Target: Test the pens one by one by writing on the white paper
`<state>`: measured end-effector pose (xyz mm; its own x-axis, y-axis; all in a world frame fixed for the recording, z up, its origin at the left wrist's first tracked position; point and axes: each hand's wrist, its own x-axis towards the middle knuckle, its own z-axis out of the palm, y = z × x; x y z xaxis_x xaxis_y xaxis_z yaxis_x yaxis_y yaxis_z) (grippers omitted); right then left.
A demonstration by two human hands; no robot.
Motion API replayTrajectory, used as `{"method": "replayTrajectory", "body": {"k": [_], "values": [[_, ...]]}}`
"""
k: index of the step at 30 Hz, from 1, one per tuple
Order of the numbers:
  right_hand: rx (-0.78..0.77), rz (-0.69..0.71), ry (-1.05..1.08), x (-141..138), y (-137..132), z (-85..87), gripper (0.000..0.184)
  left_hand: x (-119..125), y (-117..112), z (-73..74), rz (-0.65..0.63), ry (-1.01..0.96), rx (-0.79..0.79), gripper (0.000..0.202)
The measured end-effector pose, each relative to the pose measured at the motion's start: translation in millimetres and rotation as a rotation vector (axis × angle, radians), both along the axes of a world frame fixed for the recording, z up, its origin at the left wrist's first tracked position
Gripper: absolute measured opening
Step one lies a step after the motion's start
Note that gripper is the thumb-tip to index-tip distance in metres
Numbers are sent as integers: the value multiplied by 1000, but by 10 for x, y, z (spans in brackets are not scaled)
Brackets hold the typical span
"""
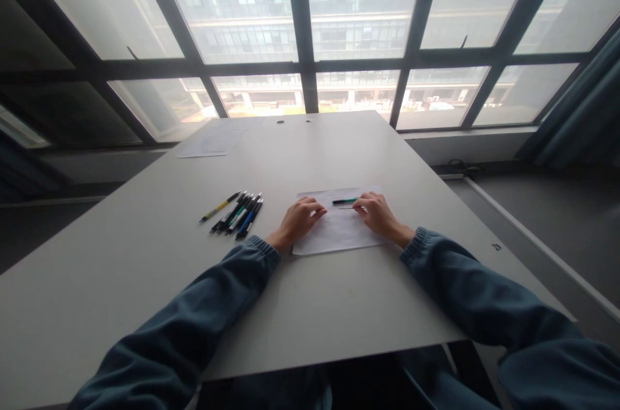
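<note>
Grey daylight is coming through the big windows [310, 10] behind a long pale table [310, 307], and a dark curtain [581, 113] is hanging at the far right. I am sitting at the near edge with both blue sleeves reaching forward over the bare tabletop. A white sheet [334, 239] is lying flat in front of me, and a green pen [345, 201] is lying across its upper part, running left to right with its dark tip pointing left. My right hand [380, 216] is resting on the sheet with its fingertips drawn narrow around the pen's right end, which is disappearing under them. I cannot tell whether I am truly pinching it or only touching it. My left hand [299, 221] is sitting knuckles-up on the left side of the sheet. Its fingers are loosely curled, holding nothing, and its fingertips are lying just beside the pen's tip without quite meeting it. Well off to my left, a row of pens [237, 213] is lying side by side on the table, a yellow one at its outer edge. More papers [213, 142] are lying at the far left end, close under the windows.
</note>
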<state>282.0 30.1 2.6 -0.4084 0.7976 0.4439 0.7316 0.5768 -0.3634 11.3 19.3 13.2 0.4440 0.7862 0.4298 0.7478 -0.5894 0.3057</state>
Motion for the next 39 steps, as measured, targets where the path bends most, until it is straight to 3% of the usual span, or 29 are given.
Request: {"method": "replayTrajectory", "body": {"k": [13, 21, 28, 35, 39], "values": [[6, 61, -24, -14, -21, 22, 23, -10, -14, 26, -34, 119, 38, 17], [35, 75, -30, -10, -35, 29, 22, -6, -11, -7, -24, 70, 30, 17], [66, 36, -9, -23, -59, 44, 17, 28, -22, 54, 38, -89, 87, 30], [80, 24, 17, -23, -81, 65, 19, -4, -25, 55, 146, -166, 118, 15], [91, 24, 26, -22, -85, 71, 20, -28, -15, 46, 116, -127, 130, 13]]}}
